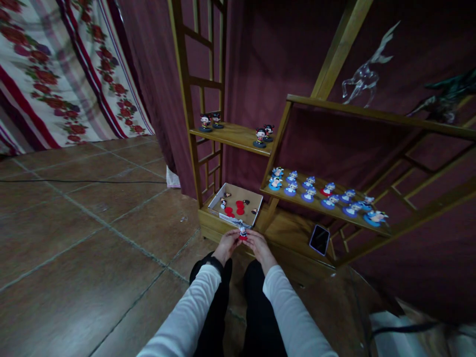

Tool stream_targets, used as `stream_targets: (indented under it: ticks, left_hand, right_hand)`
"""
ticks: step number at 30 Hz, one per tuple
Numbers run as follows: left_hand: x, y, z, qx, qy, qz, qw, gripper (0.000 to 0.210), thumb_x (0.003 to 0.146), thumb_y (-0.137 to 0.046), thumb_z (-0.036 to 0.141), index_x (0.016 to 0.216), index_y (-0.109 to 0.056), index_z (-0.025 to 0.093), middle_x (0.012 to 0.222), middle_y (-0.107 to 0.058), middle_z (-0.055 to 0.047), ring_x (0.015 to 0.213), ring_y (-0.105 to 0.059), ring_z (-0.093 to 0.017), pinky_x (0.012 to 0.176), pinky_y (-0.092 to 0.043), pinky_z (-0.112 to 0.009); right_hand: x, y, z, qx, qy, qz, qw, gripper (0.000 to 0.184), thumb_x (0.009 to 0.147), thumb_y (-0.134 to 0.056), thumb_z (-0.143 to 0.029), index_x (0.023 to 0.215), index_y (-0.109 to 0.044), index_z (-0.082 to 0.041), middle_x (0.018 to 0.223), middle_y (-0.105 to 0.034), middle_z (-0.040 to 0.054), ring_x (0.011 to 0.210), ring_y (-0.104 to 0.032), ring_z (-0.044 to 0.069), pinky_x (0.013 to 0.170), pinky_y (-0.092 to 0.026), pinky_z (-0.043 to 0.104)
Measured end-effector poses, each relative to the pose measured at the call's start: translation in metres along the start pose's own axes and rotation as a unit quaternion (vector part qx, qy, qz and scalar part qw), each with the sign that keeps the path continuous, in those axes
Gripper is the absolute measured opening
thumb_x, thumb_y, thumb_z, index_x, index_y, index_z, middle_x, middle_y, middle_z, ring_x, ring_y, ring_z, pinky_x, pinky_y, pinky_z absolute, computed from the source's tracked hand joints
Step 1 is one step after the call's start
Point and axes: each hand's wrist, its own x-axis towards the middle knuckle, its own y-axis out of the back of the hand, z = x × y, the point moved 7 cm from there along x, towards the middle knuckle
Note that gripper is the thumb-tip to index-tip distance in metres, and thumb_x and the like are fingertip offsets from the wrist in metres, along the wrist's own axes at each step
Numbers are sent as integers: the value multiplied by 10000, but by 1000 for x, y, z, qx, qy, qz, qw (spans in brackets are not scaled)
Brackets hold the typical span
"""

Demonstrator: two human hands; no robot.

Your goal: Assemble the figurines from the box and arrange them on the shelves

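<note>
A small figurine (243,232) on a red base is held between my two hands in front of the shelf. My left hand (228,244) closes on its left side, a dark band at the wrist. From the right, the fingers of my right hand (258,243) grip the same figurine. Just beyond my hands lies a shallow box (245,191) with white sides. Inside it are several figurines and red round bases (240,207), some lying on their sides.
Several blue and purple figurines (308,193) stand in rows on the right shelf, one with a red base. Dark-based figurines (260,138) occupy the upper left shelf (238,136). A phone (319,240) lies on the low board. A clear horse statue (364,79) stands above.
</note>
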Motion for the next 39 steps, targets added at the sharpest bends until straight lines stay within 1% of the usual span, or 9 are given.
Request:
stream_targets:
  ticks: [5, 11, 18, 24, 28, 33, 37, 39]
  left_hand:
    - [0, 0, 0, 4, -1, 2, 1000, 95, 678, -647, 61, 758, -630, 111, 637, -643, -33, 528, -579, -81, 519, -450, -177]
    - [1, 1, 0, 13, -9, 9, 1000, 133, 663, -671, 66, 781, -634, 115, 654, -648, -41, 550, -591, -89, 529, -456, -180]
    - [2, 0, -1, 16, -4, -7, 1000, 137, 679, -655, 69, 812, -651, 100, 665, -656, -57, 528, -573, -77, 511, -448, -171]
    - [2, 0, -1, 8, 6, -10, 1000, 139, 672, -688, 120, 806, -659, 98, 658, -654, -57, 512, -562, -70, 519, -458, -175]
    - [2, -1, 0, 2, -5, -16, 1000, 171, 653, -719, 151, 805, -663, 98, 675, -661, -57, 526, -566, -69, 518, -455, -167]
    - [4, -1, 1, -4, -17, -18, 1000, 172, 633, -732, 126, 793, -672, 104, 712, -675, -63, 574, -594, -81, 545, -461, -169]
    - [3, -1, 3, 12, -17, -16, 1000, 229, 612, -736, 88, 831, -675, 109, 709, -683, -60, 585, -609, -93, 560, -462, -180]
    - [1, -1, 5, 17, -20, -10, 1000, 254, 606, -734, 69, 848, -672, 120, 701, -683, -47, 585, -611, -92, 573, -465, -183]
  right_hand:
    - [2, 3, 2, -5, 6, 8, 1000, 306, 571, -683, -207, 873, -666, -157, 772, -709, 48, 723, -654, 162, 739, -503, 313]
    - [3, 3, 3, -10, 11, 2, 1000, 307, 585, -693, -233, 881, -660, -160, 784, -704, 53, 727, -652, 163, 738, -500, 320]
    - [5, 3, 3, 2, 23, -4, 1000, 283, 596, -706, -251, 857, -650, -157, 790, -700, 50, 721, -649, 155, 751, -498, 326]
    - [7, 5, 5, 10, 26, 6, 1000, 257, 604, -706, -241, 838, -641, -158, 786, -700, 51, 716, -651, 158, 743, -505, 331]
    - [6, 4, 4, 10, 21, 5, 1000, 268, 594, -711, -236, 842, -642, -159, 796, -701, 52, 733, -656, 166, 740, -507, 329]
    - [5, 2, 2, 7, 25, -1, 1000, 256, 592, -707, -233, 831, -648, -163, 802, -703, 50, 746, -655, 166, 758, -501, 330]
    - [2, -1, -3, -1, 22, -11, 1000, 260, 585, -708, -240, 829, -657, -165, 814, -702, 52, 744, -652, 164, 781, -491, 343]
    - [-1, -3, -7, -7, 23, -22, 999, 273, 581, -713, -251, 837, -662, -169, 834, -704, 55, 774, -651, 171, 808, -481, 353]
